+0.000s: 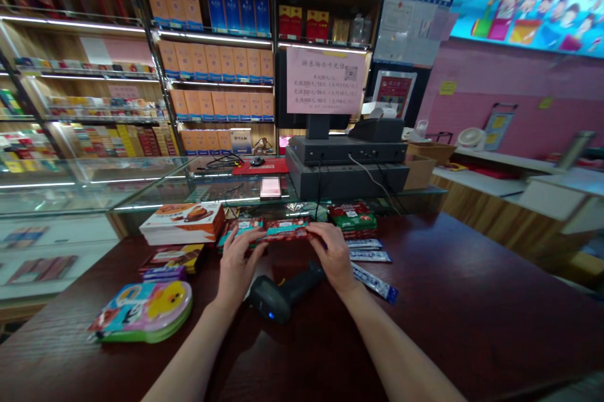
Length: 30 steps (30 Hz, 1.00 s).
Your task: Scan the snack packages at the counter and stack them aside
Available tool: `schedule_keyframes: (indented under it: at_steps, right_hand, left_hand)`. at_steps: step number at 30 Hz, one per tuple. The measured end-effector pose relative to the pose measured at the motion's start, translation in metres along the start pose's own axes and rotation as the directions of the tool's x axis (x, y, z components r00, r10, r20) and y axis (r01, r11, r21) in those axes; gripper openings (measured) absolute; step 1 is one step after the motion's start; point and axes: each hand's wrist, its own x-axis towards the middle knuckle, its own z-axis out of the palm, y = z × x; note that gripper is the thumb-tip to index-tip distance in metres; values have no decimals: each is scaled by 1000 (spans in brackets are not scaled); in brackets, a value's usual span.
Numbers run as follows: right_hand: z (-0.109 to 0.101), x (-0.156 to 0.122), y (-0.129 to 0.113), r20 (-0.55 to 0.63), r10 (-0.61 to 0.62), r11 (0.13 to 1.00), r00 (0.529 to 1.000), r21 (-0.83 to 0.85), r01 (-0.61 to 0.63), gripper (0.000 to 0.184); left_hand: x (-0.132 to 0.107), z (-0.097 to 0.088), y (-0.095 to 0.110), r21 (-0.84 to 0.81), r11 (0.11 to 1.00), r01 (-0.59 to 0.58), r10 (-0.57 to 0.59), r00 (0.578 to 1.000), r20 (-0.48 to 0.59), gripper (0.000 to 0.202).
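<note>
A red-brown and teal snack packet [285,228] lies lengthwise between my two hands at the far side of the dark tabletop. My left hand [238,260] has its fingers bent over the packet's left end, beside another similar packet [243,224]. At the right end, my right hand [333,254] pinches the packet between thumb and fingers. Below them a black barcode scanner [283,295] rests on the table, a blue light on its head. Blue and white stick sachets [375,281] lie just right of my right hand.
On the left are a white and orange box [184,223], yellow-brown chocolate packs [189,257], purple packs [163,273] and a duck-decorated package [151,307]. Green and red packets [352,216] sit at the back right. A cash register [346,166] stands behind, near a glass counter [141,185].
</note>
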Motion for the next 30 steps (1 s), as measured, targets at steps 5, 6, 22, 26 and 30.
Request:
schedule_keyframes:
  at_steps: [5, 6, 22, 26, 30]
  right_hand:
    - [2, 4, -11, -16, 74, 997, 997, 4, -74, 15]
    - [3, 5, -14, -33, 84, 996, 996, 19, -84, 15]
    - [18, 6, -13, -51, 371, 920, 927, 153, -360, 20]
    - [17, 11, -19, -41, 442, 873, 896, 252, -419, 20]
    - [18, 15, -29, 5, 453, 847, 891, 309, -432, 19]
  left_hand:
    - [0, 1, 2, 4, 996, 94, -94, 995, -26, 25]
    - [1, 2, 3, -6, 993, 115, -115, 993, -31, 26]
    - [9, 12, 1, -224, 967, 122, -102, 990, 99, 57]
    - [10, 12, -7, -142, 986, 84, -60, 985, 162, 77]
    - [12, 8, -13, -136, 988, 75, -55, 988, 141, 81]
